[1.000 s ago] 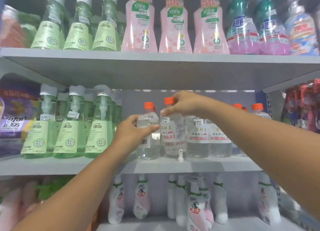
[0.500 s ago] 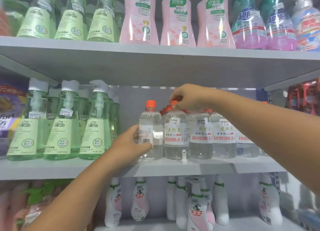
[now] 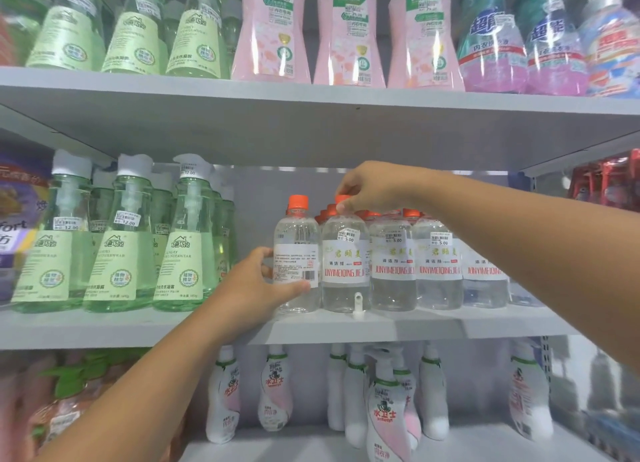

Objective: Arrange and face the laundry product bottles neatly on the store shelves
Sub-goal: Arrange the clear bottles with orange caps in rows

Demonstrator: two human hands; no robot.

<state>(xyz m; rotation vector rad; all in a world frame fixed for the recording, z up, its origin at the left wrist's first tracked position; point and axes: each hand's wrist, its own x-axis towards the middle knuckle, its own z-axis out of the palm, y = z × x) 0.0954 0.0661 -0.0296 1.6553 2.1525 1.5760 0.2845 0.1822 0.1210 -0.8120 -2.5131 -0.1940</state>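
Clear bottles with orange caps stand in a row on the middle shelf (image 3: 381, 326). My left hand (image 3: 258, 285) grips the leftmost clear bottle (image 3: 297, 253) low on its body; its back label with a barcode faces out. My right hand (image 3: 370, 187) pinches the orange cap of the second clear bottle (image 3: 344, 264), whose front label with red letters faces me. To the right, more clear bottles (image 3: 436, 264) show their front labels, partly hidden behind my right forearm.
Green pump bottles (image 3: 128, 239) fill the middle shelf's left side. The top shelf holds green, pink (image 3: 346, 31) and purple-teal bottles. White and pink bottles (image 3: 384, 406) stand on the bottom shelf. A small white shelf clip (image 3: 357, 302) sits at the front edge.
The view has dropped slightly. My left hand has turned the leftmost bottle, so its barcode label now faces out. My right hand stays on the second bottle's cap.
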